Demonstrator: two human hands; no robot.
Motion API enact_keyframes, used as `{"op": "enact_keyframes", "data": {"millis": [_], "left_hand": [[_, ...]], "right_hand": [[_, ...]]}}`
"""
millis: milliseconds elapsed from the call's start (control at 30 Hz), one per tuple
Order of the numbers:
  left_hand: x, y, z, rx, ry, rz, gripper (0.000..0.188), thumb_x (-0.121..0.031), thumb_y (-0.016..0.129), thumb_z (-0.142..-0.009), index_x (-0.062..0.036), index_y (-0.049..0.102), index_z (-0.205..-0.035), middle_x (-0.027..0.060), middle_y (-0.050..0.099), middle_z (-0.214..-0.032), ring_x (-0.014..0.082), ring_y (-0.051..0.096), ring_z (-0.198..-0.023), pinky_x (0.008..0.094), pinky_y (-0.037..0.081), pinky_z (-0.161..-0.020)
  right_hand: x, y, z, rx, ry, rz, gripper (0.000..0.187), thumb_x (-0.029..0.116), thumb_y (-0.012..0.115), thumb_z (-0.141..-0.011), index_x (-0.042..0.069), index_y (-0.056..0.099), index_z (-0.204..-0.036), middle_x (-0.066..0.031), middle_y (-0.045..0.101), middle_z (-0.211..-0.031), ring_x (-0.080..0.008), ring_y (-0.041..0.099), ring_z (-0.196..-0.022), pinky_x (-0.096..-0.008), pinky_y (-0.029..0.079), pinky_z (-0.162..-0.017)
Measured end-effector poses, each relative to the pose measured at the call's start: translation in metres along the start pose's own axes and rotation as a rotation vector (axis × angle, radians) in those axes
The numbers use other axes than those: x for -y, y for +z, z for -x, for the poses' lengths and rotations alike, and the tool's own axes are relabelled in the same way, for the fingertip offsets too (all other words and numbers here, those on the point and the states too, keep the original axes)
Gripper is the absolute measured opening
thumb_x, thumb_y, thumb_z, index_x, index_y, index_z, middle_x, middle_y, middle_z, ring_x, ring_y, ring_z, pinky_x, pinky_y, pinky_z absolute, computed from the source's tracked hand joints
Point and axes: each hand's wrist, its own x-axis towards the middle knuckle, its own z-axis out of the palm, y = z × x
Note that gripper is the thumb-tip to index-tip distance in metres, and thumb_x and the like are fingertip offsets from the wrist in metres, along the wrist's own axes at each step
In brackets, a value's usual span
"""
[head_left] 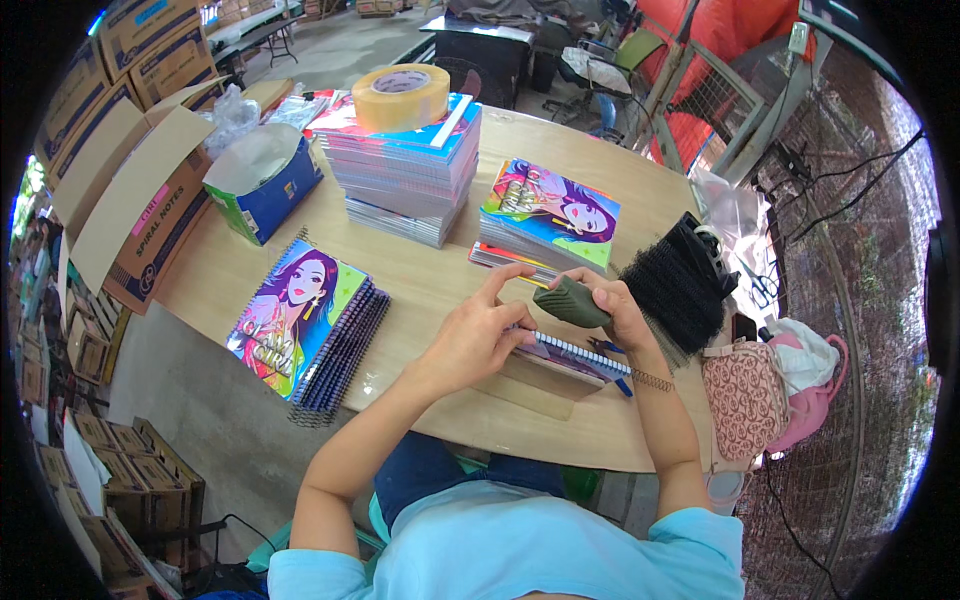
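Standing on its edge in front of me is a notebook [540, 372] with a row of holes and a wire coil [652, 380] along its top, the coil's end sticking out at the right. My left hand [470, 340] grips the notebook's left end with curled fingers, its index finger stretched toward the right hand. In my right hand [625, 315] is a dark green ribbed, cloth-like piece [570, 302], held above the coil. Blue-handled pliers [624, 386] lie partly hidden behind the notebook. Black wire coils [680, 290] are heaped to the right.
Coil-bound notebooks [300, 310] are stacked at left. Unbound stacks [550, 215] and a taller pile [400, 170] topped by a tape roll [400, 95] stand farther back. A blue-green box [265, 185], an open carton [150, 230] and a patterned pouch [745, 400] flank the table.
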Motion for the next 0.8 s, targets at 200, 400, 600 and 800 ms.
{"op": "enact_keyframes", "data": {"millis": [200, 400, 600, 800], "left_hand": [[0.005, 0.007, 0.001, -0.027, 0.011, 0.043, 0.031, -0.009, 0.077, -0.071, -0.0078, 0.059, -0.096, 0.0118, 0.044, -0.134, 0.0297, 0.061, -0.084, 0.0433, 0.050, -0.076], [0.009, 0.008, 0.004, -0.072, 0.046, 0.017, 0.034, -0.006, 0.079, -0.070, -0.0057, 0.061, -0.099, 0.0121, 0.042, -0.136, 0.0230, 0.062, -0.097, 0.0343, 0.054, -0.076], [0.012, 0.002, 0.014, -0.323, -0.002, 0.023, 0.025, -0.001, 0.076, -0.071, -0.0045, 0.066, -0.094, 0.0131, 0.053, -0.121, 0.0277, 0.061, -0.098, 0.0342, 0.049, -0.082], [0.024, -0.006, 0.029, -0.298, -0.131, 0.091, 0.021, 0.003, 0.074, -0.071, -0.0028, 0.067, -0.090, 0.0106, 0.063, -0.090, 0.0254, 0.063, -0.090, 0.0333, 0.049, -0.080]], "right_hand": [[0.000, -0.001, -0.001, 0.010, -0.025, 0.103, 0.049, 0.038, 0.056, -0.093, -0.009, 0.067, -0.103, -0.0060, 0.057, -0.121, -0.0139, 0.056, -0.103, -0.0276, 0.042, -0.092], [0.003, 0.001, -0.002, 0.022, 0.006, 0.105, 0.051, 0.040, 0.056, -0.094, -0.008, 0.064, -0.110, -0.0067, 0.058, -0.118, -0.0129, 0.055, -0.101, -0.0269, 0.042, -0.090], [0.015, 0.003, -0.008, 0.030, -0.003, 0.212, 0.053, 0.043, 0.057, -0.092, -0.008, 0.065, -0.108, -0.0075, 0.059, -0.116, -0.0136, 0.055, -0.102, -0.0278, 0.043, -0.089], [0.024, 0.012, -0.027, 0.321, -0.057, 0.436, 0.049, 0.042, 0.057, -0.092, -0.004, 0.071, -0.104, -0.0118, 0.058, -0.119, -0.0197, 0.056, -0.104, -0.0334, 0.043, -0.090]]}}
